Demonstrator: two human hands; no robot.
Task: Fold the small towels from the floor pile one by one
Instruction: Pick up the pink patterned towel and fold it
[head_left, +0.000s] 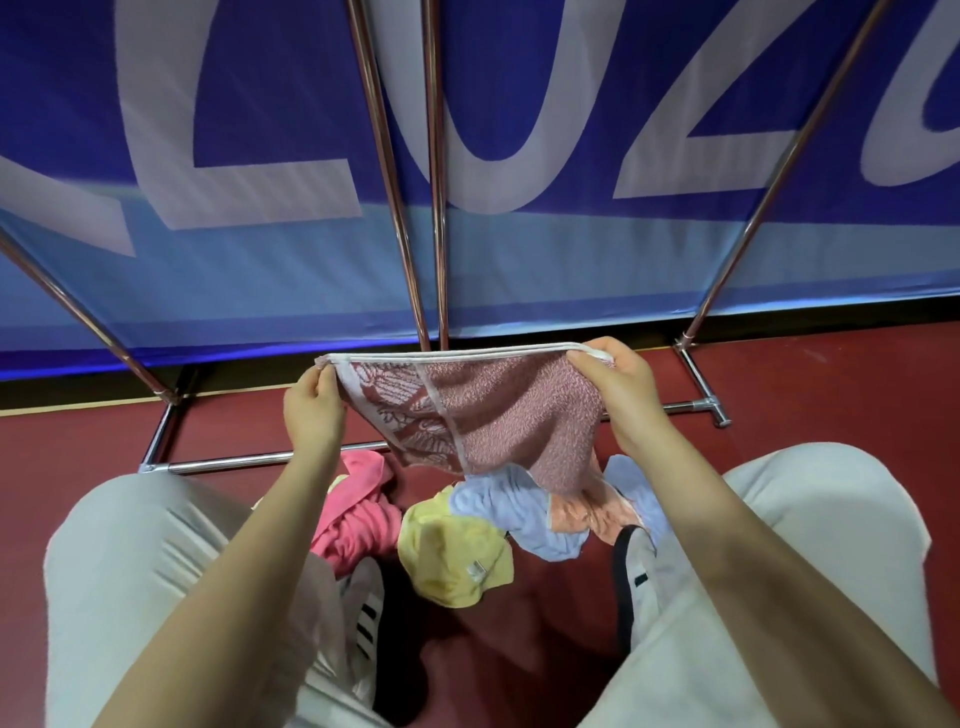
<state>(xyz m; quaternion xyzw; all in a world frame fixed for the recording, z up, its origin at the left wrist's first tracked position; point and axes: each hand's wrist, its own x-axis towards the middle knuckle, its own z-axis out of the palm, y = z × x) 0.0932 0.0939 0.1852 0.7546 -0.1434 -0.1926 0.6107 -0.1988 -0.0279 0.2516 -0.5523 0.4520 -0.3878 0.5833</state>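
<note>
Knees in pale trousers (130, 561) frame the near view, with the left hand (313, 410) pinching the left top corner of a dusty-pink towel (498, 415) and the right hand (618, 384) gripping its right top corner; the towel hangs stretched between them, above the floor pile. Below it, from left to right, lie a bright pink towel (358, 514), a yellow towel (452, 561) and a light blue towel (519, 514) on the red floor (810, 374); a blue banner (519, 249) on a metal frame (270, 460) stands at the far side.
</note>
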